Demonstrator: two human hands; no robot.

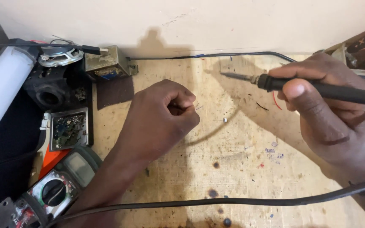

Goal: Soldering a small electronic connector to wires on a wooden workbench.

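My right hand (326,109) grips a black-handled soldering iron (317,88) held level above the wooden bench (233,169), its metal tip (233,76) pointing left. My left hand (165,116) is curled into a fist at the middle of the bench, pinching thin wire ends (197,105) that poke out to the right of the fingers. What else lies inside the fist is hidden. The iron's tip is a short way up and right of the left hand, not touching it. A tiny white component (225,120) lies on the bench between the hands.
A multimeter (53,192) sits at the lower left, a small tray of parts (68,128) above it. Further back lie a speaker (60,55), a metal transformer block (106,63) and a white tube (1,88). Black cables cross the front (233,202) and back (233,54).
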